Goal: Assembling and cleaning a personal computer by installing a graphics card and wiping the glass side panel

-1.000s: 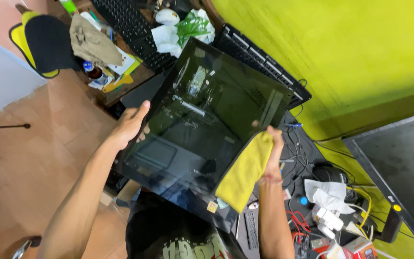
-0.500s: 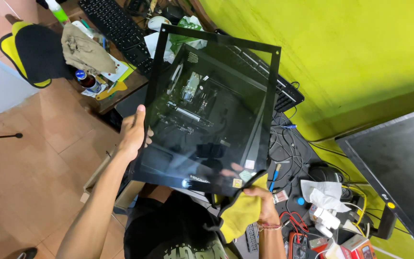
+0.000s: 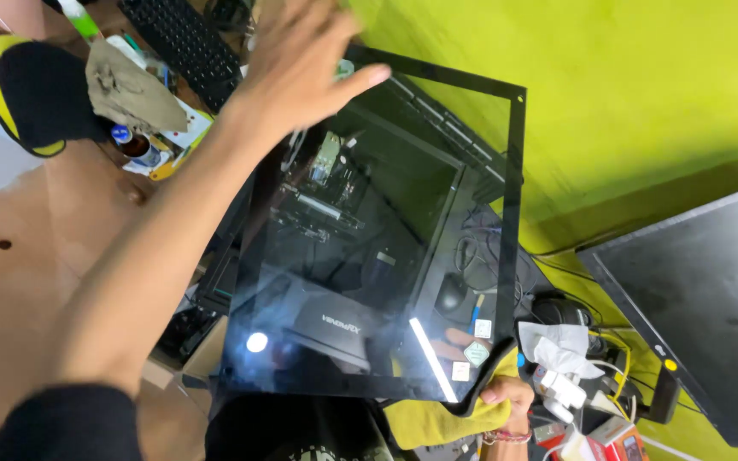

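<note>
You've got a black keyboard (image 3: 183,41) at top left on the worktop, w/ a crumpled tan rag (image 3: 134,88) just beside it. Further left sits a black-and-yellow cushion-like item (image 3: 23,94). A small round tin (image 3: 134,147) lies near papers under the rag. The wall (image 3: 608,94) behind is bright yellow-green. At right, a dark flat monitor (image 3: 702,307) leans, screen off. Near the bottom right: tangled cables (image 3: 480,248), a black mouse (image 3: 451,294), white crumpled tissue (image 3: 557,346), small boxes (image 3: 608,435). Floor (image 3: 19,256) at left is reddish-brown.
</note>
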